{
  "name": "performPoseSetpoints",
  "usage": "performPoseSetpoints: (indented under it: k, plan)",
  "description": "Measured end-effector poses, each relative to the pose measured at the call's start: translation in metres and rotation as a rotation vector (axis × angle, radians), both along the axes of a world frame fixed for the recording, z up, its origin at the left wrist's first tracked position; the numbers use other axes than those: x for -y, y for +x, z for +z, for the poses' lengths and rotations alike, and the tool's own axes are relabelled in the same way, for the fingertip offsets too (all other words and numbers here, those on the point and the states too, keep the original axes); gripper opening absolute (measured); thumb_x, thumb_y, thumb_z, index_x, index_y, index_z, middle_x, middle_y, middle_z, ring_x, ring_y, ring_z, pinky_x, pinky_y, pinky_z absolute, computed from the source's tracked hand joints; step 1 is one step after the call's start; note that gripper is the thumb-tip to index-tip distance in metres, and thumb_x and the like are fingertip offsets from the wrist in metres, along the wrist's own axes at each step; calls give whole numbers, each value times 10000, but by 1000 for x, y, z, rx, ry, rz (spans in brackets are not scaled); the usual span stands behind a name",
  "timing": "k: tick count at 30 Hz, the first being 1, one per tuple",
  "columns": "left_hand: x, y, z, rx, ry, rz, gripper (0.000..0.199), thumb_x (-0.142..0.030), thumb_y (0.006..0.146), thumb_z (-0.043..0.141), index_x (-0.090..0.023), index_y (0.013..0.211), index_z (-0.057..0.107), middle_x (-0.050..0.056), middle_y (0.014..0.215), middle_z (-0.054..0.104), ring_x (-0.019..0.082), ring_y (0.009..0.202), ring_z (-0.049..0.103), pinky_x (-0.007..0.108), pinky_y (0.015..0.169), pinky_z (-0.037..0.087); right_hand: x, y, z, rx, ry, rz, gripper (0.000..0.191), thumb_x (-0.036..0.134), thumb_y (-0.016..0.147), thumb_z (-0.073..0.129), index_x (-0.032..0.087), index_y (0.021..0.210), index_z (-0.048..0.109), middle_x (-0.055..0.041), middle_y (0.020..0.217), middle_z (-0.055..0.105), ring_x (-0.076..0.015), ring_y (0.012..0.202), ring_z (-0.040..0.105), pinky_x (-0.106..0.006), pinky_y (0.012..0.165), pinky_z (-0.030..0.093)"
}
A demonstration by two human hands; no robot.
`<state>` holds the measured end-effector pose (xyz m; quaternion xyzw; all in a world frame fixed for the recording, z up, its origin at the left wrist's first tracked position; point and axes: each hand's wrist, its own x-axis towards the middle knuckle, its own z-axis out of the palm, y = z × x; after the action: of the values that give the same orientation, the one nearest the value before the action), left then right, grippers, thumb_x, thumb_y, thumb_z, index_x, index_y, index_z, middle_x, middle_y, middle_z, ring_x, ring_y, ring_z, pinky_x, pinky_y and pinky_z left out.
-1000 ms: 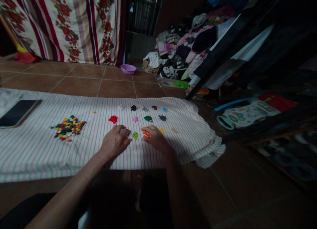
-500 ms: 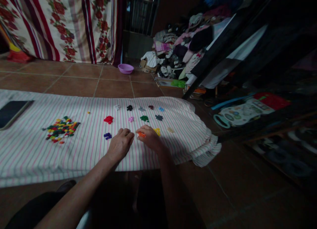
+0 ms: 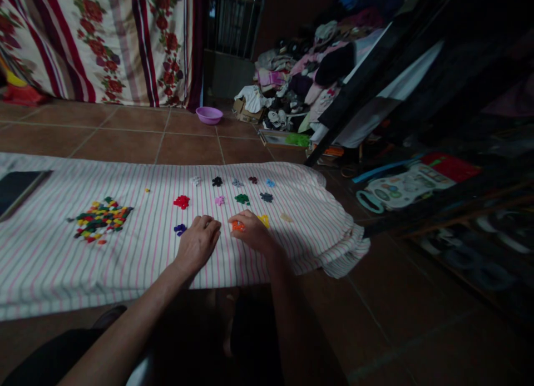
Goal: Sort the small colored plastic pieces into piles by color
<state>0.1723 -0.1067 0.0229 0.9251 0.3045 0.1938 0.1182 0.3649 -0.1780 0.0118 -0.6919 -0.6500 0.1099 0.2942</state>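
My right hand (image 3: 253,232) curls its thumb and fingers around a small heap of orange pieces (image 3: 238,226) on the striped cloth. To its left, my left hand (image 3: 197,242) rests on the cloth with fingers bent together; whatever they may hold is hidden. A dark blue heap (image 3: 180,229) lies just beside the left hand. Yellow pieces (image 3: 263,221) show partly behind my right hand, with a beige heap (image 3: 285,217) farther right. Beyond the hands sit red (image 3: 181,202), pink (image 3: 219,200) and green (image 3: 242,198) heaps, among several others sorted by colour.
A larger mixed-colour heap (image 3: 102,220) spreads on the left, with one yellow piece (image 3: 147,190) apart from it. A dark tablet-like object (image 3: 19,191) lies at the far left. The striped cloth (image 3: 146,263) covers the table; a purple basin (image 3: 209,115) stands on the floor.
My left hand has drawn slightly left, away from the right hand, widening the gap between them. My right hand stays at the orange pieces. The view has shifted a little.
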Motion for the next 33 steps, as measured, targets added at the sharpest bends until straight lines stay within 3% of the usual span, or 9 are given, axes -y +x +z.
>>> performPoseSetpoints:
  k: [17, 21, 25, 33]
  plan:
    - [-1, 0, -7, 67, 140, -12, 231, -255, 962, 503, -188, 1119, 659, 81, 1053, 674, 234, 970, 571, 368, 803, 536, -1, 4, -2, 11, 40, 30, 215, 176, 752, 726, 182, 966, 709, -66, 978, 697, -213, 956, 631, -370, 902, 492]
    - [-2, 0, -10, 91, 160, -19, 214, -256, 945, 532, -179, 1087, 674, 87, 1057, 679, 239, 968, 577, 378, 794, 547, -2, 4, -2, -38, 57, 24, 144, 180, 852, 611, 198, 958, 708, -54, 979, 710, -187, 960, 640, -342, 906, 492]
    - [-2, 0, -8, 87, 151, -27, 226, -253, 954, 516, -181, 1096, 676, 83, 1058, 675, 236, 961, 577, 376, 794, 551, -2, 6, -1, -46, 44, -13, 285, 120, 908, 445, 178, 992, 712, -69, 988, 707, -175, 975, 636, -329, 921, 489]
    - [-1, 0, -5, 65, 151, -57, 244, -273, 929, 581, -271, 1151, 681, 68, 1099, 651, 231, 984, 570, 351, 759, 550, 4, 10, -5, -39, -11, -32, 418, -1, 792, 451, 169, 1071, 713, -79, 1027, 672, -176, 981, 618, -321, 922, 492]
